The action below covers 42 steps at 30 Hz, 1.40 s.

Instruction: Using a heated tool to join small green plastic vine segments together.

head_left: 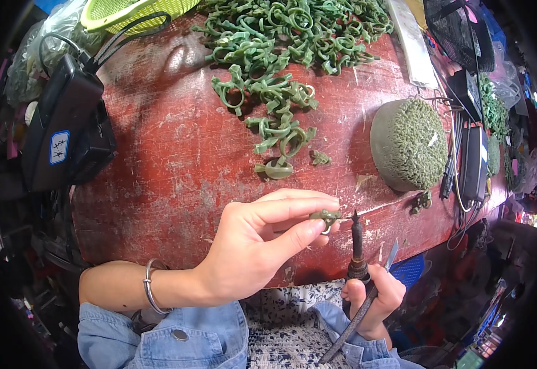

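Note:
My left hand (250, 246) pinches a small green wax ring (326, 216) between thumb and fingertips, above the table's near edge. My right hand (376, 298) is closed around a soldering iron (357, 240), its dark tip pointing up, just right of the ring. A thin dark sliver spans the gap between ring and tip; whether it touches the tip I cannot tell. A bluish pointed blade (393, 253) also sticks out of the right hand, and a long grey rod (347, 337) runs below it. Beyond my left hand lie a loose green ring (277, 168) and a green scrap (320, 158).
A large pile of green wax rings (293, 37) covers the red table's (157, 178) far side. A round green block (407, 144) with a crumbly top stands right. A black device (65, 123) and a yellow-green basket (133, 13) stand left. Cables and adapters (474, 163) line the right edge.

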Tool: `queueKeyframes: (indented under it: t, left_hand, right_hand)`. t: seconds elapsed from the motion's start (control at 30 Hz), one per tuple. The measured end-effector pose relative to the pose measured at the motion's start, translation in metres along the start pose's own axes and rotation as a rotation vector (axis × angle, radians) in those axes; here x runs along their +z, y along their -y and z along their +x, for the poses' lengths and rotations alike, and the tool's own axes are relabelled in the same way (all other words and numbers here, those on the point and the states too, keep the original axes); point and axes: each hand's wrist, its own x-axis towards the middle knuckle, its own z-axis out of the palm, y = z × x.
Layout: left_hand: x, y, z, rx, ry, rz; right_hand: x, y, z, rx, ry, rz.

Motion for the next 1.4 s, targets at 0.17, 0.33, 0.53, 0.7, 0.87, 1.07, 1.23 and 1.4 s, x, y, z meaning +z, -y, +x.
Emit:
queueKeyframes:
  t: [0.17,0.33,0.53,0.7,0.87,1.07,1.23,1.4]
  left_hand:
    - [0.0,-0.001,0.0,-0.002,-0.005,-0.012]
    - [0.001,-0.002,0.001,-0.036,0.002,-0.05]
    - [0.001,-0.002,-0.002,-0.046,-0.005,-0.067]
    - [0.0,-0.001,-0.001,-0.06,0.004,-0.044]
    - [0.001,-0.002,-0.001,-0.063,0.003,-0.047]
    - [0.001,-0.001,-0.001,-0.059,0.002,-0.023]
    - [0.001,-0.002,-0.001,-0.057,0.0,-0.028]
    - [0.0,-0.002,-0.001,-0.053,0.002,-0.03]
  right_hand:
    - [0.004,-0.005,0.0,-0.083,-0.057,0.005]
    - [0.004,-0.005,-0.002,-0.051,-0.054,0.013]
    - [0.001,0.002,-0.001,-0.031,0.002,-0.019]
    - [0.002,0.004,0.002,-0.064,-0.024,-0.045]
    - [0.002,0.007,0.004,-0.097,-0.055,-0.063]
    - [0.005,0.006,0.004,-0.12,-0.09,-0.069]
    - [0.002,0.006,0.005,-0.093,-0.061,-0.059]
    - [0.002,0.006,0.004,-0.087,-0.06,-0.058]
